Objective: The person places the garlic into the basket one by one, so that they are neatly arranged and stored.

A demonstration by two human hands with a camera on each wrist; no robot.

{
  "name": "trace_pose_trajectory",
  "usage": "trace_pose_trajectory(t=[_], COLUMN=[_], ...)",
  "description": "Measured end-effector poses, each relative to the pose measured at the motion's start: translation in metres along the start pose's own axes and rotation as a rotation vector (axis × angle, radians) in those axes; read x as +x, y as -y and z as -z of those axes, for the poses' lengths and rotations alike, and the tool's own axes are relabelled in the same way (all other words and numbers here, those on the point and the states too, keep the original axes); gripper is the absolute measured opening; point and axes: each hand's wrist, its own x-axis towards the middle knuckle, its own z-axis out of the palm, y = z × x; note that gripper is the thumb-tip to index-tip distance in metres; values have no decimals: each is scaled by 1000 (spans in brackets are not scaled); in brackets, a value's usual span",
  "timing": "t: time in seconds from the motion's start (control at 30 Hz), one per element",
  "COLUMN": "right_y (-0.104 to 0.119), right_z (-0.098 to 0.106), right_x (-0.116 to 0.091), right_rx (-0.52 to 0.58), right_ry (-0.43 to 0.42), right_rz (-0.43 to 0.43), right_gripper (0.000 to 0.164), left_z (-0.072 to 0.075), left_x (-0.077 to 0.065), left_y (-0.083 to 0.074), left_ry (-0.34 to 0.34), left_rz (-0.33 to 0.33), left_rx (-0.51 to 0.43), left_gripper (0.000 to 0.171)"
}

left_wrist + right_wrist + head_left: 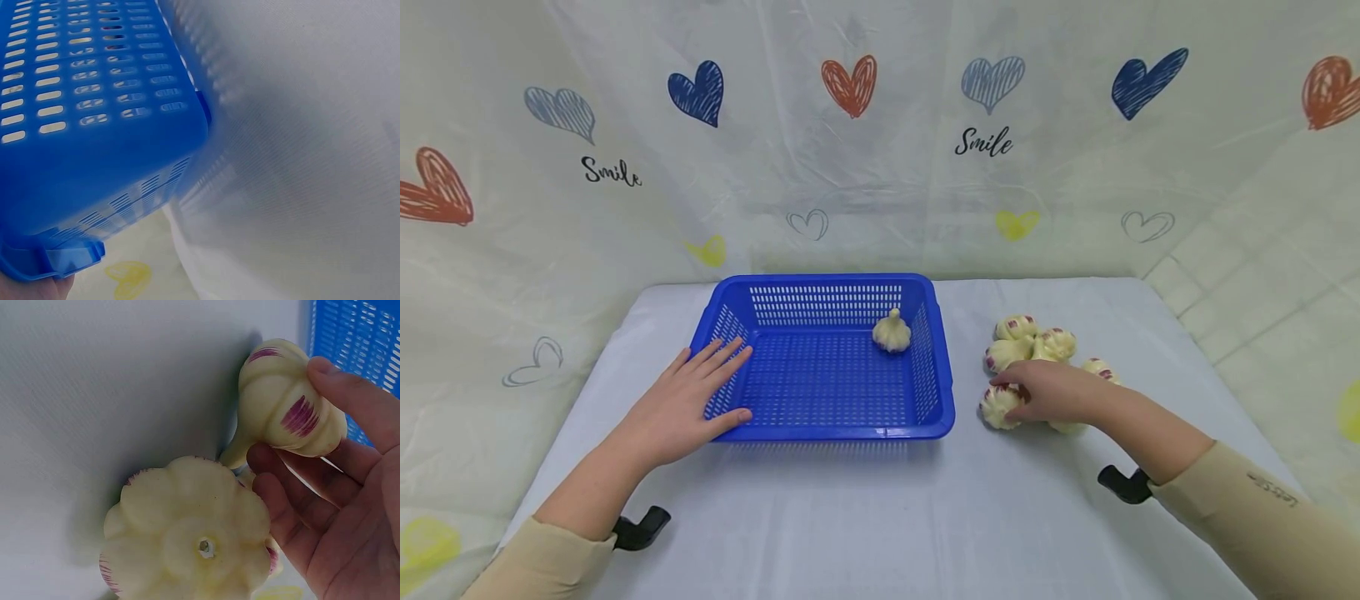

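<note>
My right hand pinches a cream-coloured garlic bulb with purple streaks, at the front left of a small pile. In the right wrist view the thumb lies on one side of this bulb and curled fingers on the other; a second garlic bulb sits right beside the fingertips. My left hand lies with spread, straight fingers over the left rim of a blue plastic basket. One garlic bulb stands upright inside the basket, near its right wall.
Several more garlic bulbs lie clustered around and behind my right hand, some partly hidden by it. A white cloth covers the table. Behind it hangs a pale curtain printed with hearts.
</note>
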Motion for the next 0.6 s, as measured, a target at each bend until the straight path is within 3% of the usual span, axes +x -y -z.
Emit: trace_pose_trajectory(t=[0.3, 0.6], right_y=[0, 1], right_z=[-3, -5], right_x=[-4, 0], right_rx=[6, 35], right_ry=[-20, 55], right_rz=[27, 6], right_gripper=[48, 45], left_z=[0, 2], left_x=[-1, -1], left_y=[0, -2], left_ry=[-7, -3], left_rz=[-6, -1], left_rx=[1, -3], left_gripper=[85, 85])
